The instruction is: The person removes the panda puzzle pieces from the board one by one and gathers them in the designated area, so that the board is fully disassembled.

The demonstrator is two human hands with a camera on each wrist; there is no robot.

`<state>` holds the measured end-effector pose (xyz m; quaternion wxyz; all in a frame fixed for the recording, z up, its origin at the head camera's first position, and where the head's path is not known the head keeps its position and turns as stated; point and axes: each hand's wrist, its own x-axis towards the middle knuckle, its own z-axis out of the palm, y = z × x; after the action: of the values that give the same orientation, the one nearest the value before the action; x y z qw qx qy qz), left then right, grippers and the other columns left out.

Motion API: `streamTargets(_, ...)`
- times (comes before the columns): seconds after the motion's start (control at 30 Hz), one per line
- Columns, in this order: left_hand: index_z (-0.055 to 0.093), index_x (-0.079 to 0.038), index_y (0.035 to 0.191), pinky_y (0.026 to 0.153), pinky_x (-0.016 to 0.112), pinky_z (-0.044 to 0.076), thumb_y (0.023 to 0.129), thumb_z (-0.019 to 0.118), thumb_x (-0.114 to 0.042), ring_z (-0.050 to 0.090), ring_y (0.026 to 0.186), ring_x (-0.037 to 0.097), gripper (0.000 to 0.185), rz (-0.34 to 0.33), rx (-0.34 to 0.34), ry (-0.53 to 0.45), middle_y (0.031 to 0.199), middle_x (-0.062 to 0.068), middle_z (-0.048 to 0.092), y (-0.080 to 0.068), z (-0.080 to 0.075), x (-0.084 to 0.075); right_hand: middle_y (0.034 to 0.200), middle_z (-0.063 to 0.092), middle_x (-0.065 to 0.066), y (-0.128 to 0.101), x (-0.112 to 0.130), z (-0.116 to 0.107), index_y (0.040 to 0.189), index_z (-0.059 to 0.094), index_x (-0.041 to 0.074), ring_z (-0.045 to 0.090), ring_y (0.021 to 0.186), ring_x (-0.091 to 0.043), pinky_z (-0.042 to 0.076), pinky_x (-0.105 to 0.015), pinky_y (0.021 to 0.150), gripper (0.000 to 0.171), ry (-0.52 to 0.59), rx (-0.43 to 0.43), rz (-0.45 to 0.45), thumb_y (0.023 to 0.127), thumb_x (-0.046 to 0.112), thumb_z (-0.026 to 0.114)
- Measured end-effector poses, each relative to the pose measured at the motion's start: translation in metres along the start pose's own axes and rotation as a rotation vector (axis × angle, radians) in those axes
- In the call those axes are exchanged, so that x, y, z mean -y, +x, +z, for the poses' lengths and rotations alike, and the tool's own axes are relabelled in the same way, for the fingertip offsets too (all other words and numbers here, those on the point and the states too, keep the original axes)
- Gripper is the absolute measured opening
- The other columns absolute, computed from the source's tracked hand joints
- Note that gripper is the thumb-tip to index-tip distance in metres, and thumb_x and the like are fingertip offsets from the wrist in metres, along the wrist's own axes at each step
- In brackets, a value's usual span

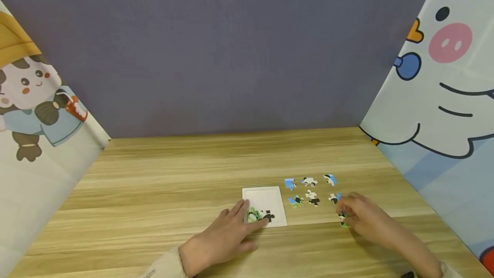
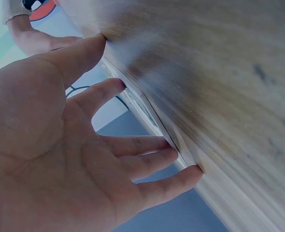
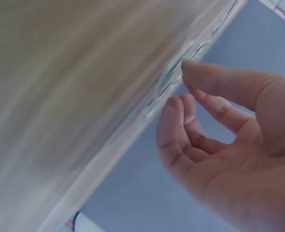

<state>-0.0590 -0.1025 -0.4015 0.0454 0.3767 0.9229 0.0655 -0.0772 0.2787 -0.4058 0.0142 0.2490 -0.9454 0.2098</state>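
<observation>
My left hand [image 1: 227,235] lies with extended fingers across the lower left of a white square puzzle tray [image 1: 264,196]. One fingertip rests by the joined green, black and white puzzle pieces [image 1: 259,215] in its bottom. In the left wrist view, the spread fingers [image 2: 147,145] reach the tray's edge and the wooden table. On the right, thumb and index finger of my right hand [image 1: 360,216] pinch at a puzzle piece [image 1: 343,223] with green, white and dark colours, low over the table. The fingers partly cover it. The right wrist view shows these fingers [image 3: 215,82] curled close to the tabletop.
Several loose puzzle pieces lie between tray and right hand, among them a blue one [image 1: 290,183], a panda-face one [image 1: 309,182] and a black-and-white one [image 1: 312,198]. A grey panel [image 1: 231,55] stands behind the wooden table [image 1: 154,170], with cartoon-printed walls at both sides.
</observation>
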Motion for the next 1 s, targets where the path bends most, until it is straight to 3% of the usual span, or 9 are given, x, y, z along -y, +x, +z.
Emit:
streamTargets(0.23,0.043,-0.039,0.15,0.099,0.062,0.045,0.097,0.061,-0.047,0.035,0.142,0.042,0.057,-0.008,0.008,-0.004,0.153,0.028,0.034,0.0,0.0,0.0,0.082,0.049,0.01,0.027,0.03,0.001,0.095,0.067,0.014,0.044,0.071,-0.003,0.042,-0.022,0.056,0.025,-0.027,-0.04,-0.067,0.081,-0.005,0.075)
streamTargets(0.5,0.042,-0.04,0.151,0.1,0.062,0.044,0.097,0.061,-0.047,0.034,0.142,0.042,0.058,-0.017,0.018,-0.014,0.154,0.028,0.033,0.0,0.0,-0.001,0.1,0.062,0.003,0.058,0.069,0.009,0.101,0.069,0.012,0.058,0.086,-0.011,0.053,-0.027,0.068,0.019,0.022,0.069,-0.115,0.088,-0.001,0.071)
streamTargets(0.67,0.043,-0.041,0.15,0.099,0.062,0.045,0.096,0.061,-0.049,0.034,0.143,0.042,0.058,-0.025,0.034,0.0,0.154,0.027,0.033,0.0,-0.001,0.0,0.097,0.062,0.001,0.076,0.091,0.024,0.106,0.066,0.01,0.058,0.085,-0.011,0.052,-0.026,0.069,0.02,0.072,0.127,-0.19,0.089,-0.001,0.068)
streamTargets(0.83,0.042,-0.041,0.15,0.098,0.062,0.046,0.096,0.061,-0.05,0.032,0.143,0.042,0.058,-0.034,0.053,-0.002,0.155,0.026,0.033,0.0,-0.002,0.001,0.109,0.06,0.0,0.088,0.106,0.038,0.117,0.063,0.011,0.058,0.093,-0.014,0.053,-0.029,0.074,0.026,0.079,0.239,-0.171,0.092,0.007,0.069)
streamTargets(1.0,0.042,-0.039,0.151,0.095,0.06,0.049,0.097,0.059,-0.049,0.036,0.141,0.042,0.057,0.002,0.033,0.038,0.152,0.027,0.036,0.0,-0.001,0.002,0.115,0.057,0.001,0.093,0.111,0.047,0.121,0.063,0.011,0.058,0.098,-0.016,0.054,-0.032,0.078,0.03,0.086,0.268,-0.169,0.092,0.008,0.069)
